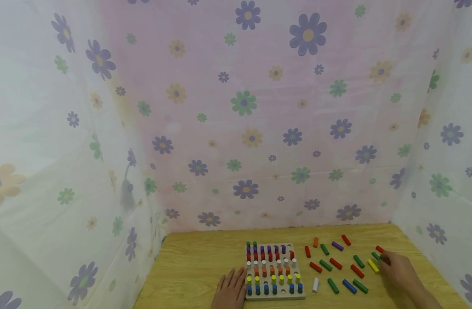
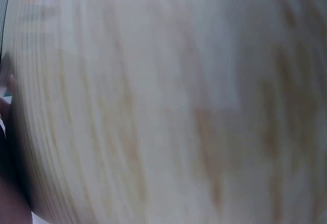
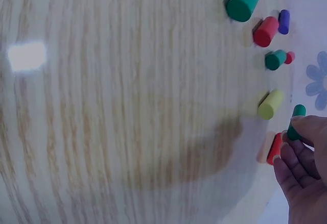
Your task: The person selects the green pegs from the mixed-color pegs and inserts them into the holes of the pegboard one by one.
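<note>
My right hand [image 1: 400, 271] pinches a green peg [image 3: 297, 123] between thumb and fingers at the right side of the table. Close by, a red peg [image 3: 275, 148] lies under the curled lower fingers in the right wrist view, and a yellow peg [image 1: 373, 266] lies just to the left. My left hand [image 1: 231, 289] rests on the table with fingers straight, its fingertips right at the left edge of a white pegboard [image 1: 276, 297]. Upright pegs stand in the board in coloured rows, with some holes bare. In the left wrist view, mostly blurred wood shows.
Loose pegs lie scattered between board and right hand, among them a white peg [image 1: 315, 285], a blue peg [image 1: 349, 286], a purple peg [image 1: 337, 246] and an orange peg [image 1: 316, 242]. Flowered cloth [image 1: 274, 171] encloses the wooden table [image 1: 193, 257] at back and sides.
</note>
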`<control>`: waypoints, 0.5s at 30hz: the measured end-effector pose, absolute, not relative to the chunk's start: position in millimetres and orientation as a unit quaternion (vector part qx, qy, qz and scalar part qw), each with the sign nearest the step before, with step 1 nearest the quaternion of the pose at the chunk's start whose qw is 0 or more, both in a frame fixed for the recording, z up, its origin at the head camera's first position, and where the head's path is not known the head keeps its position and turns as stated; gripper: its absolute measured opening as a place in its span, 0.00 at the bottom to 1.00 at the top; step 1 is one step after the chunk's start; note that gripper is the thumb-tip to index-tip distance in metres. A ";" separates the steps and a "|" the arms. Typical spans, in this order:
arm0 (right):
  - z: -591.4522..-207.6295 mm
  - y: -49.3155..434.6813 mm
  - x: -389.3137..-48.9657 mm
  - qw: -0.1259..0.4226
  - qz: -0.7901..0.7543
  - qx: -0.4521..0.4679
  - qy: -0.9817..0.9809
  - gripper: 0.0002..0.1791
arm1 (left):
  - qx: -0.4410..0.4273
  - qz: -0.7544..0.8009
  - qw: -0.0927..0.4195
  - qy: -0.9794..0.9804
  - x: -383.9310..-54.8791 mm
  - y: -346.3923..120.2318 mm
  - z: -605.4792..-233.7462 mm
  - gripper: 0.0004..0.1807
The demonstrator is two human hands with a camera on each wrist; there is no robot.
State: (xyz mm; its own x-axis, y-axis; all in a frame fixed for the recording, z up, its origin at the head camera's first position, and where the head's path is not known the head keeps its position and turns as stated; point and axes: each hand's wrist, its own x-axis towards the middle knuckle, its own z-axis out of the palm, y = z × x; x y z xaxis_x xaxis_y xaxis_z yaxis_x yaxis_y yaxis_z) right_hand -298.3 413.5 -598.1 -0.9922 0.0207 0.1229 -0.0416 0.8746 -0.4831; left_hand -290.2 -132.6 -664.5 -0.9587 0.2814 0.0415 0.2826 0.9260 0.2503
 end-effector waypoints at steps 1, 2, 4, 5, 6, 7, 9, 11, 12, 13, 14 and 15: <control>-597.1 412.5 -299.0 0.070 0.250 0.011 -0.966 0.11 | -0.144 -0.126 0.002 -0.982 -290.7 -132.8 -665.0 0.36; -595.9 411.3 -299.7 0.075 0.251 0.017 -0.965 0.11 | -0.144 -0.121 0.003 -0.982 -291.3 -133.1 -665.9 0.37; -593.6 408.2 -300.4 0.084 0.260 0.027 -0.961 0.11 | -0.145 -0.114 0.002 -0.983 -292.3 -133.9 -667.2 0.38; -592.3 406.0 -300.4 0.086 0.267 0.030 -0.959 0.12 | -0.144 -0.111 0.000 -0.983 -292.8 -134.1 -667.6 0.38; -591.2 403.8 -300.1 0.086 0.273 0.034 -0.958 0.12 | -0.144 -0.110 -0.002 -0.983 -293.2 -134.3 -668.0 0.38; -589.8 401.2 -299.6 0.087 0.280 0.034 -0.955 0.12 | -0.144 -0.110 -0.003 -0.983 -293.3 -134.4 -668.2 0.39; -587.1 395.8 -298.7 0.089 0.289 0.036 -0.952 0.11 | -0.144 -0.112 -0.005 -0.983 -293.5 -134.8 -668.8 0.39; -584.1 389.8 -297.6 0.096 0.292 0.038 -0.951 0.10 | -0.144 -0.117 -0.005 -0.983 -293.3 -135.0 -669.5 0.38; -582.4 387.0 -297.5 0.100 0.293 0.042 -0.950 0.09 | -0.144 -0.120 -0.003 -0.982 -293.1 -135.1 -670.0 0.37; -580.9 383.7 -297.6 0.105 0.293 0.042 -0.949 0.09 | -0.145 -0.122 -0.001 -0.982 -293.1 -135.3 -670.6 0.37; -579.6 380.7 -297.7 0.110 0.292 0.046 -0.949 0.09 | -0.146 -0.124 0.001 -0.982 -293.1 -135.5 -671.0 0.36; -578.4 377.7 -298.0 0.115 0.294 0.048 -0.948 0.09 | -0.146 -0.126 0.002 -0.981 -293.1 -135.5 -671.3 0.36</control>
